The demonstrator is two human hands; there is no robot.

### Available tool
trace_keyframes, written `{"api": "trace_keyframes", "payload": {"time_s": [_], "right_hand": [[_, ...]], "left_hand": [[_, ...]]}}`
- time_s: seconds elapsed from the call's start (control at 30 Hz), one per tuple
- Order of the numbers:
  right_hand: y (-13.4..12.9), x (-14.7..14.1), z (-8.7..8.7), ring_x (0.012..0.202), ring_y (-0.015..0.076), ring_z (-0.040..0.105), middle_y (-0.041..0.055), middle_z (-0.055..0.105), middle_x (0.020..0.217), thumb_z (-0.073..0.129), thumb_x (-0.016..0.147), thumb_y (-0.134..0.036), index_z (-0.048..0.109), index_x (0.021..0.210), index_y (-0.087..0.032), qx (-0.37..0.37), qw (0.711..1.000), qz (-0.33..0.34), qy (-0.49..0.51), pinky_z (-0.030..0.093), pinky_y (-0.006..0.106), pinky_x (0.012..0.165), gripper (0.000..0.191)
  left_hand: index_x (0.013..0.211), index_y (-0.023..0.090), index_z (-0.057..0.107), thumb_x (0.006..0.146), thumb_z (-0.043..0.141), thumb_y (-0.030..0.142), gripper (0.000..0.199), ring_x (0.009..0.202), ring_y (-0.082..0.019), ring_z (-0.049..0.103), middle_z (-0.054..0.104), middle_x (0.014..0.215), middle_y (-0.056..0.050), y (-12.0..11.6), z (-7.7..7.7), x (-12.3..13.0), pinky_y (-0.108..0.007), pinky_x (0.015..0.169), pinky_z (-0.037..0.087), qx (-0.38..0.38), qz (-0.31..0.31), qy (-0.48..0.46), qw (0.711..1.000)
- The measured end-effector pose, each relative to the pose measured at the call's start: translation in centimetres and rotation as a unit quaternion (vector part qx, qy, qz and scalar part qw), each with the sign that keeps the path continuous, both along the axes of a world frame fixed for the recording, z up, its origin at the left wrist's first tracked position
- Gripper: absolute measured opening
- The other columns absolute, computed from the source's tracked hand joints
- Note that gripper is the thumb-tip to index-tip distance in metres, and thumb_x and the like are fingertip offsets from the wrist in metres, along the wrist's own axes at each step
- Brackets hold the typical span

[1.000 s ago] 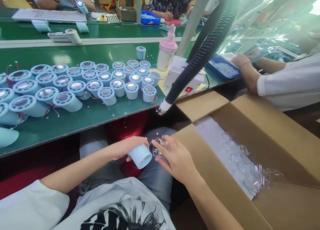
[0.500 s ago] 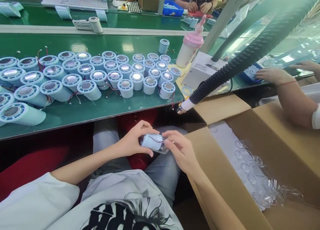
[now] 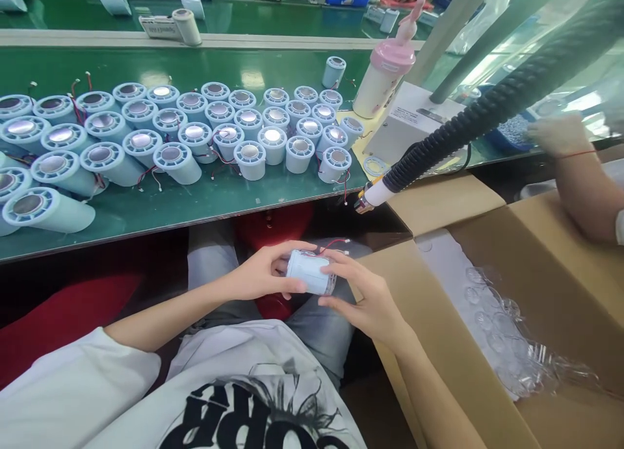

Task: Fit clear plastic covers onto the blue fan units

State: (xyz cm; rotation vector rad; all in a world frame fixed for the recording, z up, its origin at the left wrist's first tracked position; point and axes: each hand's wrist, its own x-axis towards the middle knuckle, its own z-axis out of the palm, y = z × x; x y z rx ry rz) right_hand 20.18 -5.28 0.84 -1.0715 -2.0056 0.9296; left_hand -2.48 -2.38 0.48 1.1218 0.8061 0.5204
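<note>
Cylinder (image 3: 309, 271) of pale blue plastic lies on its side in the air above the person's lap, held between 2 hands. The left hand (image 3: 266, 271) pinches its left end, thumb below and in front, fingers over the top. The right hand (image 3: 373, 299) closes on its right end, fingers on the upper side and thumb below. A clear cup (image 3: 331, 285) seems to sit around that right end, though the fingers cover much of it. Thin red and white wires (image 3: 336, 243) stick out above the cylinder, their small white plugs near the right fingers.

Beyond the hands, a green bench (image 3: 229, 204) carries many more blue cylinders (image 3: 178, 163) in loose rows, their round silver centres showing; 1 stands apart near a pink-topped bottle (image 3: 385, 72). Beside the bottle, a white machine (image 3: 407, 127) rests on a yellowish sheet, and a black ribbed hose (image 3: 439, 143) slants across it, its metal tip near the bench edge.

On the right, an open cardboard box (image 3: 570, 260) holds a white sheet (image 3: 441, 267) with clear plastic pieces (image 3: 511, 348) on it. Farther back, a co-worker's hand (image 3: 558, 134) is beside a blue tray (image 3: 497, 140).
</note>
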Motion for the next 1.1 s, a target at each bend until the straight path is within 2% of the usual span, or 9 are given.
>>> {"api": "trace_keyframes", "payload": {"time_s": [0.07,0.17,0.33,0.53,0.77,0.9,1.1], "right_hand": [[-0.2,0.2,-0.1,0.121,0.0248,0.055,0.0077,0.058,0.131,0.072,0.078,-0.026,0.059,0.111,-0.026,-0.018,1.000,0.011,0.017,0.048,0.042,0.100,0.036],[-0.4,0.3,-0.1,0.121,0.0256,0.055,0.0092,0.057,0.132,0.073,0.077,-0.029,0.056,0.113,-0.025,-0.091,0.994,0.013,0.061,0.053,0.040,0.095,0.041],[-0.3,0.1,0.6,0.116,0.0253,0.059,0.0091,0.060,0.127,0.074,0.076,-0.033,0.055,0.112,-0.025,-0.161,0.980,0.011,0.115,0.056,0.039,0.091,0.042],[-0.2,0.0,1.1,0.102,0.0204,0.064,0.0063,0.066,0.112,0.073,0.077,-0.039,0.054,0.112,-0.026,-0.230,0.959,0.008,0.163,0.058,0.033,0.082,0.042],[-0.1,-0.5,1.5,0.084,0.0159,0.064,0.0048,0.066,0.097,0.072,0.076,-0.042,0.053,0.106,-0.023,-0.346,0.913,-0.006,0.214,0.054,0.027,0.069,0.041],[0.1,-0.9,1.8,0.078,0.0141,0.063,0.0034,0.067,0.092,0.072,0.075,-0.043,0.053,0.102,-0.022,-0.380,0.895,-0.023,0.233,0.053,0.024,0.066,0.038],[0.0,-1.3,1.3,0.059,0.0114,0.063,-0.0024,0.064,0.074,0.067,0.076,-0.050,0.051,0.097,-0.021,-0.426,0.866,-0.045,0.258,0.056,0.024,0.054,0.039]], "left_hand": [[0.132,0.025,0.049,0.070,0.076,0.032,0.067,0.093,-0.020,0.063,0.059,0.123,-0.009,0.0,0.3,-0.3,-0.028,0.074,0.054,0.046,-0.016,0.018,0.999],[0.134,0.027,0.049,0.069,0.077,0.028,0.070,0.108,-0.023,0.060,0.056,0.131,-0.009,0.0,0.6,-0.7,-0.032,0.088,0.051,0.102,-0.034,0.030,0.994],[0.134,0.026,0.048,0.069,0.078,0.024,0.072,0.118,-0.024,0.056,0.053,0.136,-0.009,-0.3,0.9,-0.9,-0.035,0.098,0.047,0.144,-0.043,0.007,0.989],[0.134,0.026,0.048,0.071,0.076,0.023,0.070,0.122,-0.026,0.053,0.051,0.139,-0.010,-0.2,1.3,-1.1,-0.036,0.099,0.047,0.202,-0.054,0.012,0.978],[0.135,0.026,0.047,0.070,0.076,0.022,0.071,0.127,-0.027,0.049,0.049,0.140,-0.011,-0.1,1.4,-1.3,-0.036,0.100,0.047,0.262,-0.062,0.016,0.963],[0.136,0.028,0.046,0.070,0.077,0.022,0.073,0.128,-0.027,0.047,0.049,0.140,-0.011,0.0,1.3,-1.4,-0.035,0.100,0.047,0.295,-0.066,0.015,0.953],[0.136,0.029,0.045,0.070,0.077,0.023,0.075,0.127,-0.026,0.048,0.049,0.140,-0.010,0.0,1.3,-1.5,-0.036,0.102,0.044,0.321,-0.071,0.020,0.944]]}}
